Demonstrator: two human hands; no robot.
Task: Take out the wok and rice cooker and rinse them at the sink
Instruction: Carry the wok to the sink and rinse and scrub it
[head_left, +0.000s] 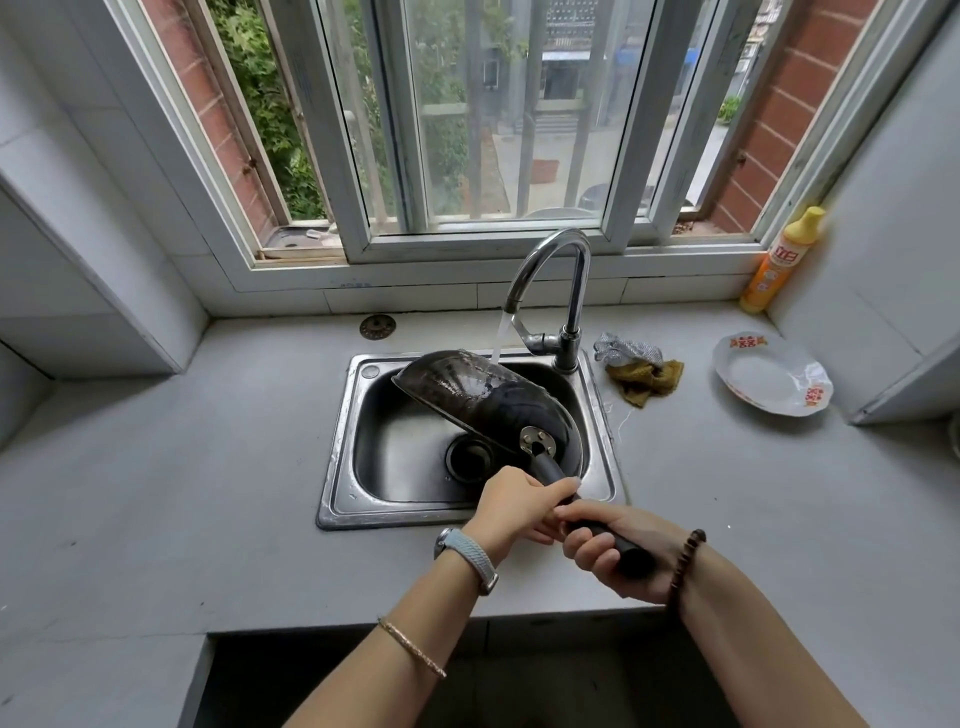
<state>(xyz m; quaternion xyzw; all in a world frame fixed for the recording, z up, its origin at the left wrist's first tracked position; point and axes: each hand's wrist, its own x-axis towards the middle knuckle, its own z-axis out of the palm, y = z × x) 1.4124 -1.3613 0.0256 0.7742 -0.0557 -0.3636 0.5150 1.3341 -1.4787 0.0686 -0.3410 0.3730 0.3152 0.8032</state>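
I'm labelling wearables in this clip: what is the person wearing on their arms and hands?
Both forearms are bare, with no sleeves in view. By the left hand, the wrist carries a watch with a pale woven band and silver case; farther up that forearm sits a thin gold-coloured bangle. By the right hand, the wrist has a bracelet of dark brown beads.

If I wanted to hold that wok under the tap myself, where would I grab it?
By its long black handle, from the near side. The wok is tipped over, its underside wet under the running water, so the bowl looks slippery. The handle juts out past the sink's front rim, where the left hand and right hand both grip it.
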